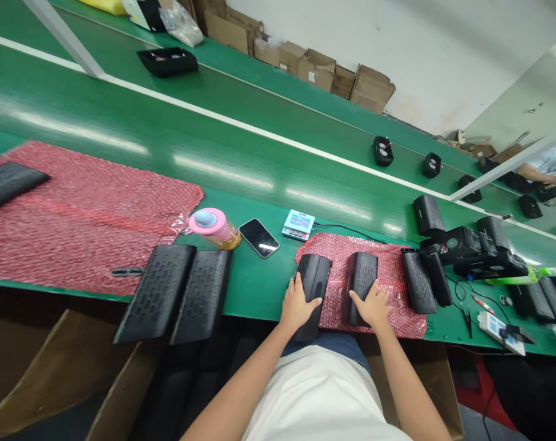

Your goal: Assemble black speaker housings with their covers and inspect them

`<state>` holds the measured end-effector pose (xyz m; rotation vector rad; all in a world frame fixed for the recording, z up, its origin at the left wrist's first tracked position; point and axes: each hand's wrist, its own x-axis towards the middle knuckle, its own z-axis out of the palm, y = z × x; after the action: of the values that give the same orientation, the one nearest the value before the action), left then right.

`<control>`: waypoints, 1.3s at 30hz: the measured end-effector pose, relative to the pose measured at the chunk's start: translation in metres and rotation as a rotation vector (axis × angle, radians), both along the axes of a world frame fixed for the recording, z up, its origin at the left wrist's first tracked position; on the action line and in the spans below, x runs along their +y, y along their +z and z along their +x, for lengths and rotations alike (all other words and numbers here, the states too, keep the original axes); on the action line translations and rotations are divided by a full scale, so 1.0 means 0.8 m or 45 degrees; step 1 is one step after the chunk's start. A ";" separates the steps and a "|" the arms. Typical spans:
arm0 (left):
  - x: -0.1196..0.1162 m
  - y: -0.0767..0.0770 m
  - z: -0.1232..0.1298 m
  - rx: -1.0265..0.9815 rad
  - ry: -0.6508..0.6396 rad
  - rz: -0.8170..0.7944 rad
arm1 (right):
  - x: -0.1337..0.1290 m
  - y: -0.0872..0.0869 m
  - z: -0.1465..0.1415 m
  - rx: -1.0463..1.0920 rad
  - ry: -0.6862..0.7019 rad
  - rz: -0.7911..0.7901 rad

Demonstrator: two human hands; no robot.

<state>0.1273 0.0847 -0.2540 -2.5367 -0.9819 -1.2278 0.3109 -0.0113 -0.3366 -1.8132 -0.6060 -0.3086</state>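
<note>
The left hand (297,304), fingers wide, lay on a black case (315,275) at the left edge of the pink wrap (337,293). The right hand (375,305), fingers wide, touched a bumpy case (363,273) on the wrap. Both cases seemed stiff and light, best held by their long sides.

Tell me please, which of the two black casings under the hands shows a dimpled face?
The right casing, under the right hand, has rows of dimples. The left casing, under the left hand, looks mostly smooth.

L hand (299,304) & R hand (372,304) each on a blk textured casing, pink bubble wrap (340,288) beneath R one.
</note>
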 end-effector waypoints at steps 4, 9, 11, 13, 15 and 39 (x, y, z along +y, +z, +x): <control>-0.004 -0.001 0.000 0.009 0.035 0.004 | -0.057 0.033 0.002 -0.228 -0.289 0.384; -0.010 -0.003 0.002 0.020 0.085 0.020 | -0.044 0.071 0.021 -0.285 -0.470 0.498; -0.014 -0.004 0.003 0.026 0.112 0.030 | -0.008 0.077 0.033 -0.268 -0.253 0.161; -0.018 -0.005 0.004 0.038 0.142 0.040 | 0.024 0.076 0.042 -0.278 -0.156 0.071; -0.024 -0.005 0.004 0.052 0.178 0.050 | 0.040 0.073 0.048 -0.282 -0.135 0.066; -0.059 -0.070 0.068 0.386 0.311 0.545 | -0.080 0.143 -0.040 -0.952 -0.339 0.777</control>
<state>0.1815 0.0375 -0.3101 -2.1147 -0.8235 -0.8434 0.2791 -0.0755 -0.2222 -1.1459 -0.6738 -1.2435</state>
